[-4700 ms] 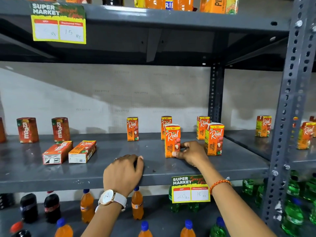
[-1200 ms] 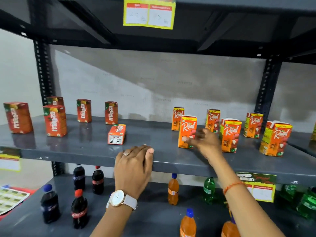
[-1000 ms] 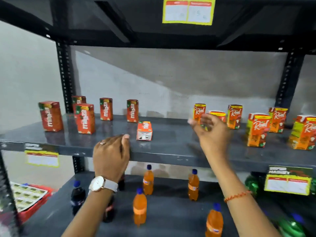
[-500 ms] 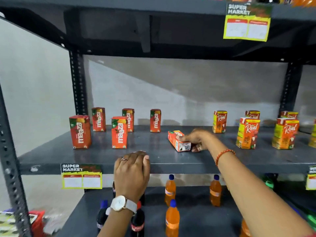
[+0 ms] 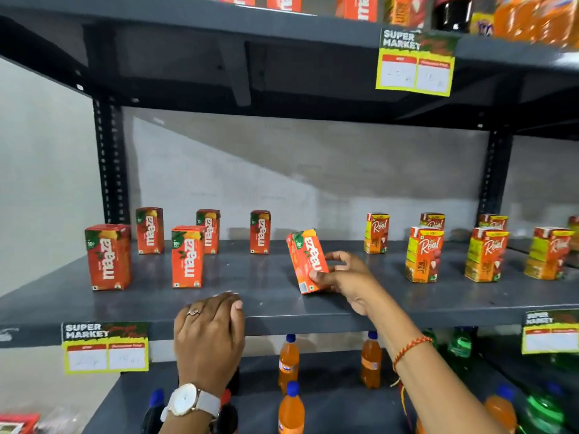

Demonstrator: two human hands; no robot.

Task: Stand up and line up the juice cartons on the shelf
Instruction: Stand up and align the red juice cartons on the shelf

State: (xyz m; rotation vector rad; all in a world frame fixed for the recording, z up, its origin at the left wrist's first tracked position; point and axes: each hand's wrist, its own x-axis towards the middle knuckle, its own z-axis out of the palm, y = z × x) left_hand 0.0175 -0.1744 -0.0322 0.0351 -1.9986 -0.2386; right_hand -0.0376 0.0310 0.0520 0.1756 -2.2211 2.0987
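Observation:
On the grey middle shelf [image 5: 257, 305], my right hand [image 5: 344, 278] grips a red Maaza carton [image 5: 305, 261] that is tilted left, its bottom corner near the shelf surface. Several other Maaza cartons stand upright to the left, two in front [image 5: 108, 256] [image 5: 187, 256] and three behind [image 5: 260, 232]. Orange-yellow Real cartons [image 5: 423, 253] stand upright to the right in two rows. My left hand [image 5: 210, 335], with a ring and a wristwatch, rests flat on the shelf's front edge with fingers together and holds nothing.
Price tags hang from the shelf edges [image 5: 105, 347] [image 5: 415, 62]. Orange soda bottles [image 5: 288, 361], dark cola bottles and green bottles [image 5: 459, 343] stand on the lower shelf. The upper shelf carries more cartons and bottles. A black upright post [image 5: 111, 161] bounds the left side.
The Maaza carton lay flat on the shelf with my right hand on it; now it is raised and tilted nearly upright in that hand. The view has shifted left over the earlier frames.

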